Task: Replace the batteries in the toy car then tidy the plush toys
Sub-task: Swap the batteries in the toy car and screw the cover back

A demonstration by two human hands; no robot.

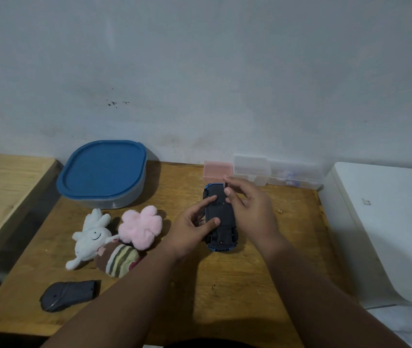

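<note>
A blue toy car lies upside down on the wooden table, dark underside up. My left hand grips its left side, thumb and a finger resting on the underside. My right hand is over the car's right side and pinches a thin dark tool, probably a small screwdriver, held upright near the car's far end. Three plush toys lie left of the car: a white bunny, a pink flower and a striped brown plush.
A grey container with a blue lid stands at the back left. A pink box and clear plastic boxes line the wall. A dark remote control lies front left. A white appliance borders the table's right edge.
</note>
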